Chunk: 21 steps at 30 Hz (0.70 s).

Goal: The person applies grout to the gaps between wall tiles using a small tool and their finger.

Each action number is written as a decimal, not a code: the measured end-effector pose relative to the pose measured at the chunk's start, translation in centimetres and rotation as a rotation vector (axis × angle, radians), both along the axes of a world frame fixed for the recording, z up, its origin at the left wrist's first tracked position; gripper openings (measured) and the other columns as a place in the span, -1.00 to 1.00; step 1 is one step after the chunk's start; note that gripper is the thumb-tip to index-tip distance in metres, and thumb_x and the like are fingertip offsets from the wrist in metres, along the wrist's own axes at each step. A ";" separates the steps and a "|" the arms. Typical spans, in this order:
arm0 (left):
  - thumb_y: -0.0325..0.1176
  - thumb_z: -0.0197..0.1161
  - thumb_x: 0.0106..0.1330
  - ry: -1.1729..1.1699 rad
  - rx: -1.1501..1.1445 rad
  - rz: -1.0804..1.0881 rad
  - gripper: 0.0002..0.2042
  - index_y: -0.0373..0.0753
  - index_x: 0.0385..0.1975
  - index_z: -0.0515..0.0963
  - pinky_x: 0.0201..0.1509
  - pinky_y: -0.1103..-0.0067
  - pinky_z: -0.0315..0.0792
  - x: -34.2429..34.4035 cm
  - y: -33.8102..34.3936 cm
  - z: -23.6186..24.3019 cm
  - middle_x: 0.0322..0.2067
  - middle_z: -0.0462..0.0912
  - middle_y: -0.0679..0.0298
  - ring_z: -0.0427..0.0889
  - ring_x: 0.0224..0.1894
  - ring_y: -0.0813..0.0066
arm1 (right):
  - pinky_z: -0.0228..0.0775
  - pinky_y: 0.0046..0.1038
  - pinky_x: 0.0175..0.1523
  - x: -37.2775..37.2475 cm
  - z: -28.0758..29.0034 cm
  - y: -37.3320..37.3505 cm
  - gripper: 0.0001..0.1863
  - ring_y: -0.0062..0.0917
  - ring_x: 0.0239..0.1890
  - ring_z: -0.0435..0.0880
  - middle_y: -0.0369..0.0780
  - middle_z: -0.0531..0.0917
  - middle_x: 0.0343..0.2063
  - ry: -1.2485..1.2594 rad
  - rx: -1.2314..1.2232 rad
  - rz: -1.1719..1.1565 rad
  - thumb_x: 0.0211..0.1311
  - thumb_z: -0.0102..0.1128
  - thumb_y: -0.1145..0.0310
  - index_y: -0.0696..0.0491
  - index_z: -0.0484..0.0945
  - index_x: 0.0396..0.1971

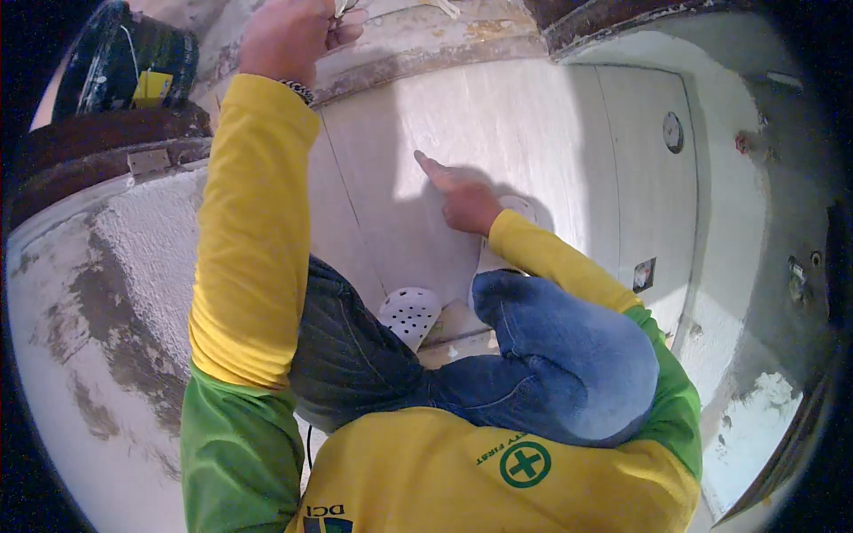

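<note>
Pale tiles (506,107) appear already laid between the walls, while the rough ledge (489,35) beyond their far edge seems left unfinished. A small pale piece (341,8) seems pinched in the narrow grip of the left hand (289,40); over the tiles, one finger is extended by the right hand (471,206), whose curled fingers' contents cannot be told, nor can those of the black bucket (107,67).

Floor tiles (524,115) lie before the person, with a bucket (124,67) ahead at left and a disc (673,132) at right.
</note>
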<state>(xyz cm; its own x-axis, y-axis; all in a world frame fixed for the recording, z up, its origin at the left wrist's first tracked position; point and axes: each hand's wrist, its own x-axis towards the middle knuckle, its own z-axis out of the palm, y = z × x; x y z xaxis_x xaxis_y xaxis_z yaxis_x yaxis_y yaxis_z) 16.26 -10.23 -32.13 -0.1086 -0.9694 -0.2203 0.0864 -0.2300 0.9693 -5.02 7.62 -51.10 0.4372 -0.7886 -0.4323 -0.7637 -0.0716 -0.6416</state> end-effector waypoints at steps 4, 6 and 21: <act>-0.33 0.13 0.25 0.004 0.032 0.075 -0.83 -0.30 -0.33 0.54 -0.31 0.64 0.53 -0.5 0.0 -0.1 -0.45 0.54 0.32 0.54 -0.45 0.55 | 0.51 -0.11 -0.17 -0.2 -1.5 0.5 0.03 -0.11 -0.24 0.67 -0.13 0.21 0.33 0.091 -0.084 0.066 -0.11 -0.01 0.61 -0.17 -0.25 0.42; -0.33 0.13 0.25 0.017 0.042 0.079 -0.83 -0.30 -0.32 0.54 -0.31 0.63 0.53 -0.5 0.1 0.1 -0.45 0.55 0.31 0.55 -0.45 0.54 | 0.51 -0.11 -0.16 -0.1 -1.5 0.6 0.03 -0.10 -0.22 0.67 -0.13 0.19 0.34 0.110 -0.042 0.090 -0.11 0.00 0.61 -0.16 -0.24 0.42; -0.38 0.13 0.26 0.002 0.010 0.063 -0.86 -0.32 -0.31 0.52 -0.33 0.63 0.55 0.5 0.6 0.9 -0.45 0.52 0.31 0.54 -0.45 0.52 | 0.52 -0.13 -0.11 1.3 1.2 0.1 0.01 -0.11 -0.13 0.65 -0.09 0.14 0.36 0.166 0.072 0.119 -0.12 0.07 0.59 -0.12 -0.15 0.41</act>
<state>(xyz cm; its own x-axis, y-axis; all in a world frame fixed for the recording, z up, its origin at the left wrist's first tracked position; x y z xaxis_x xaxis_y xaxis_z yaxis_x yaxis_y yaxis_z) 16.80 -9.61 -31.20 -0.0477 -0.9719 -0.2303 0.1028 -0.2341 0.9668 -3.71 7.71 -49.86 0.4435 -0.7005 -0.5591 -0.8480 -0.1260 -0.5148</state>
